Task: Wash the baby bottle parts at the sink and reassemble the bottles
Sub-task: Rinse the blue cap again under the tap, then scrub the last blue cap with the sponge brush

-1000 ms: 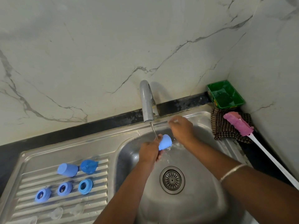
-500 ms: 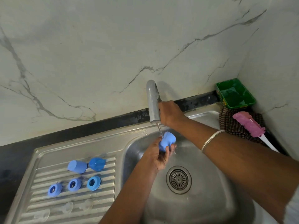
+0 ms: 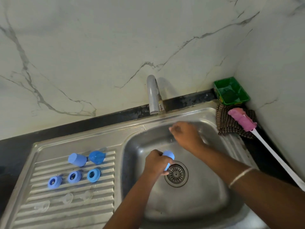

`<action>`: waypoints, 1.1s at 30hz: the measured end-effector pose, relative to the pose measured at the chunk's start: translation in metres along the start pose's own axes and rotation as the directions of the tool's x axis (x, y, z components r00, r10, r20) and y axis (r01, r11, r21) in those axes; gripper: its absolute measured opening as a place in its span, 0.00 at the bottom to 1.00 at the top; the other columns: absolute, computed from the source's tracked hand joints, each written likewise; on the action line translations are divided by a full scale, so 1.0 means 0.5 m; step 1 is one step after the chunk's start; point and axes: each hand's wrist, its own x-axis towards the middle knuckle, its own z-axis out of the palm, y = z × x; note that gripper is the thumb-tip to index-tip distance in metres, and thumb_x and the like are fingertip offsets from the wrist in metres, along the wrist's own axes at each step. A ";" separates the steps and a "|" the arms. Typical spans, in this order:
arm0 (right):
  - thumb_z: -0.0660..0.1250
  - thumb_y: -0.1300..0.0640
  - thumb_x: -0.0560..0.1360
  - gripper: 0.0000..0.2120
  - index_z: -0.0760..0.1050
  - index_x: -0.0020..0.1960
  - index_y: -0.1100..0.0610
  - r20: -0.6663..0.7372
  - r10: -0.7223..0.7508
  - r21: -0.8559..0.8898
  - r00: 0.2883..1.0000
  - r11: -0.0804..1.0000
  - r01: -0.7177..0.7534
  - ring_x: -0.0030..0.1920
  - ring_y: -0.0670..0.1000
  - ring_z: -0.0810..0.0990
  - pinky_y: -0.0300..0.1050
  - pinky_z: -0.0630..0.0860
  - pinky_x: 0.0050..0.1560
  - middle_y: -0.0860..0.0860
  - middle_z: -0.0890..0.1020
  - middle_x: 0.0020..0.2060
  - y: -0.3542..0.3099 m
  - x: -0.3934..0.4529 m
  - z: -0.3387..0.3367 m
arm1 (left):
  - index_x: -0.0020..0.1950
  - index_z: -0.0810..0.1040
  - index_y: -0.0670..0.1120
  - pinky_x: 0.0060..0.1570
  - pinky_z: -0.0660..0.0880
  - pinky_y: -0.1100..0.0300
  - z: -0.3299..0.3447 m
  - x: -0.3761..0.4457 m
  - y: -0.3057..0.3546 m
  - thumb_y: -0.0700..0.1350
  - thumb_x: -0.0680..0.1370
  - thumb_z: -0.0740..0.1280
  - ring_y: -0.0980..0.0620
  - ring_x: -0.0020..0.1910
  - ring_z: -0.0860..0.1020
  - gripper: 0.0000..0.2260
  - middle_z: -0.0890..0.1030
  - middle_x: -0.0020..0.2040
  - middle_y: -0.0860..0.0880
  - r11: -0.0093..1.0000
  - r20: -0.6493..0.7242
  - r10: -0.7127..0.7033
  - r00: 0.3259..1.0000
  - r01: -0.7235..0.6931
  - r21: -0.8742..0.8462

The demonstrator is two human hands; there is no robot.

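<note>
One light-blue plastic bottle cap (image 3: 168, 157) sits gripped in the left hand (image 3: 156, 163) over the steel sink basin (image 3: 206, 187), its long axis running 1 to 7 o'clock. Its likely resting place, the ribbed steel drainboard (image 3: 105, 187) with two more blue caps (image 3: 77, 159), lies at 9 o'clock, on that hand's side. The right hand (image 3: 184, 135), at 1 o'clock, hangs loosely curled and holds nothing.
</note>
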 end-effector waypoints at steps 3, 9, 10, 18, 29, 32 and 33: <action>0.64 0.46 0.77 0.09 0.78 0.50 0.50 0.110 0.124 -0.147 0.986 0.983 -0.107 0.54 0.56 0.81 0.46 0.77 0.53 0.53 0.83 0.50 0.068 -0.077 0.007 | 0.46 0.74 0.48 0.32 0.71 0.66 0.014 -0.004 -0.034 0.49 0.67 0.77 0.52 0.41 0.78 0.16 0.80 0.46 0.50 0.868 -0.075 0.210 0.975 -0.151 0.472; 0.63 0.39 0.76 0.16 0.78 0.58 0.45 0.063 0.176 -0.393 0.982 0.909 -0.137 0.57 0.54 0.81 0.44 0.76 0.53 0.49 0.83 0.56 0.138 -0.167 0.003 | 0.56 0.70 0.45 0.44 0.70 0.56 0.054 -0.028 -0.074 0.51 0.75 0.65 0.43 0.52 0.79 0.15 0.80 0.52 0.44 0.458 0.047 0.478 0.877 -0.294 0.839; 0.62 0.39 0.76 0.16 0.78 0.58 0.45 0.039 0.155 -0.390 0.987 0.912 -0.128 0.56 0.54 0.81 0.44 0.76 0.52 0.48 0.83 0.55 0.145 -0.176 -0.001 | 0.61 0.69 0.46 0.45 0.71 0.56 0.066 -0.034 -0.077 0.53 0.76 0.64 0.43 0.52 0.78 0.17 0.79 0.52 0.44 0.453 0.063 0.506 0.860 -0.327 0.830; 0.64 0.44 0.76 0.13 0.79 0.54 0.49 -0.104 0.059 -0.371 0.993 0.924 -0.094 0.50 0.57 0.83 0.46 0.78 0.46 0.52 0.84 0.48 0.172 -0.189 -0.087 | 0.45 0.78 0.43 0.35 0.74 0.60 0.095 -0.052 -0.065 0.54 0.72 0.67 0.46 0.40 0.78 0.13 0.79 0.43 0.46 0.835 -0.049 0.169 0.984 -0.117 0.538; 0.64 0.57 0.78 0.24 0.65 0.73 0.51 -0.464 0.127 -0.408 0.877 0.848 -0.339 0.61 0.65 0.72 0.56 0.72 0.56 0.63 0.72 0.63 0.221 -0.086 -0.241 | 0.69 0.72 0.41 0.33 0.77 0.55 0.132 -0.103 -0.051 0.43 0.83 0.61 0.42 0.49 0.78 0.15 0.77 0.65 0.36 0.997 0.099 -0.075 0.992 0.077 -0.011; 0.63 0.59 0.79 0.25 0.63 0.75 0.49 -0.431 0.151 -0.387 0.890 0.860 -0.334 0.58 0.66 0.74 0.55 0.74 0.54 0.63 0.73 0.61 0.242 -0.082 -0.244 | 0.71 0.70 0.43 0.33 0.76 0.56 0.125 -0.111 -0.066 0.44 0.83 0.61 0.41 0.55 0.79 0.16 0.76 0.66 0.37 0.997 0.082 -0.051 0.995 0.055 -0.048; 0.65 0.60 0.78 0.27 0.63 0.74 0.48 -0.433 0.128 -0.397 0.892 0.861 -0.316 0.57 0.66 0.74 0.55 0.74 0.53 0.63 0.73 0.60 0.245 -0.085 -0.244 | 0.70 0.71 0.43 0.33 0.76 0.56 0.123 -0.112 -0.070 0.44 0.83 0.62 0.40 0.57 0.79 0.16 0.76 0.66 0.38 0.997 0.079 -0.043 0.996 0.048 -0.061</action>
